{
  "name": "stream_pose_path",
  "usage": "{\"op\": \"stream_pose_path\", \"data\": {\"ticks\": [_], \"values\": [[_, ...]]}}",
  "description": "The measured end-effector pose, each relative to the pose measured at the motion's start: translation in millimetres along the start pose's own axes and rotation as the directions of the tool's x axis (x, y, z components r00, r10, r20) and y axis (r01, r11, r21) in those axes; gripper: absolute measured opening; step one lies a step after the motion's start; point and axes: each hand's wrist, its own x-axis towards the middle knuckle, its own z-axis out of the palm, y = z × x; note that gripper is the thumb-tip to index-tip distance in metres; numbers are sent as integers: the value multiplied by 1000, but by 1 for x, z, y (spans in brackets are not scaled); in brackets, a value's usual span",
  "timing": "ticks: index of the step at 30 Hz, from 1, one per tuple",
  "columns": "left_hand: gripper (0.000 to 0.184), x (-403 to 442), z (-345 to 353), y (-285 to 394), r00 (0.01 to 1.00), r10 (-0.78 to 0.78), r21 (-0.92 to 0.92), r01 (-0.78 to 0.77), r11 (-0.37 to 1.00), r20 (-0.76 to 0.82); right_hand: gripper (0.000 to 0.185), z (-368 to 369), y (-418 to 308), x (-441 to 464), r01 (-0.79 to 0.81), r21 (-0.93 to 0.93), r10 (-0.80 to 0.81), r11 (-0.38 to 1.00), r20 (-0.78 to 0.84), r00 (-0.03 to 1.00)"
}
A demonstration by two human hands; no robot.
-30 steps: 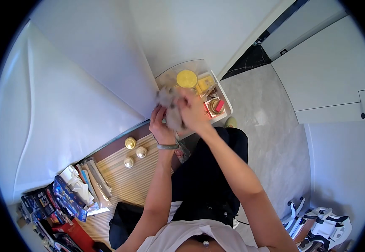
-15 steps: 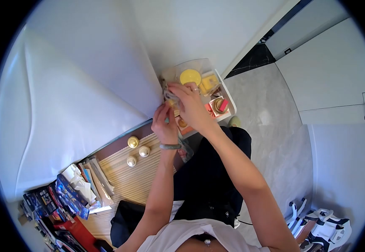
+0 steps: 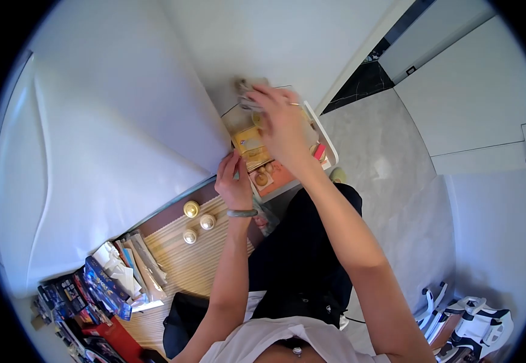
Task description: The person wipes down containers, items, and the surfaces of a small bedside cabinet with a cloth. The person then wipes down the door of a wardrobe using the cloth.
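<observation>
Left arm stretched forward, elbow slightly bent. Left hand nearer body, fingers bent, tips pointing away from torso. Right arm bent at elbow, forearm angling inward. Right hand farther out, back uppermost, fingers curled, blurred. Hands apart.

A home is suggested by what can be seen: a grey floor is bordered by plain white panels, a white-and-black chair is glimpsed to one side, and papers and printed boxes are crowded along a ribbed bench.
</observation>
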Motion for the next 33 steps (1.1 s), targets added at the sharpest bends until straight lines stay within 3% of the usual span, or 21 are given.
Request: {"op": "stream_pose_path", "data": {"ticks": [1, 5, 7, 8, 10, 15, 22, 25, 29, 31, 32, 33], "values": [[20, -1, 0, -1, 1000, 7, 0, -7, 1000, 8, 48, 12, 11, 1, 104, -100, -101, 990, 25, 995], [19, 1, 1, -4, 999, -24, 28, 23, 999, 34, 51, 15, 56, -1, 184, -213, -149, 960, 168, 974], [19, -3, -2, -3, 998, -54, 35, 53, 998, 42, 61, -4, 65, -2, 43, -245, -10, 968, 132, 991], [20, -2, -2, -1, 999, -36, 27, 35, 999, 36, 61, -7, 66, -5, 39, -245, -6, 969, 136, 991], [20, -1, -1, 1, 999, -15, 14, 14, 1000, 33, 54, -12, 64, -13, -143, -230, 151, 963, 19, 988], [20, -2, 0, 1, 999, -45, 20, 45, 999, 12, 52, -8, 44, -39, -219, -264, 202, 939, -93, 975], [21, -4, 3, -3, 999, -37, 0, 37, 999, 13, 55, -1, 5, -71, -280, -181, 265, 943, -106, 958], [21, -4, 2, -1, 995, -95, -52, 96, 994, 23, 56, 13, -15, -84, -262, -40, 260, 964, -59, 964], [23, -5, -1, -17, 999, 3, -51, -1, 999, 42, 55, 29, -40, -99, -197, -111, 195, 974, -25, 980], [24, -3, -7, -17, 995, 80, -29, -78, 997, 64, 50, 29, -45, -103, -252, 92, 245, 963, 84, 966], [24, -4, -10, -17, 994, 68, -17, -67, 998, 90, 50, 26, -41, -102, -250, 91, 244, 964, 79, 967], [25, -4, -12, -15, 992, 55, -5, -55, 998, 115, 49, 20, -32, -99, -469, 275, 390, 839, 295, 872]]}}
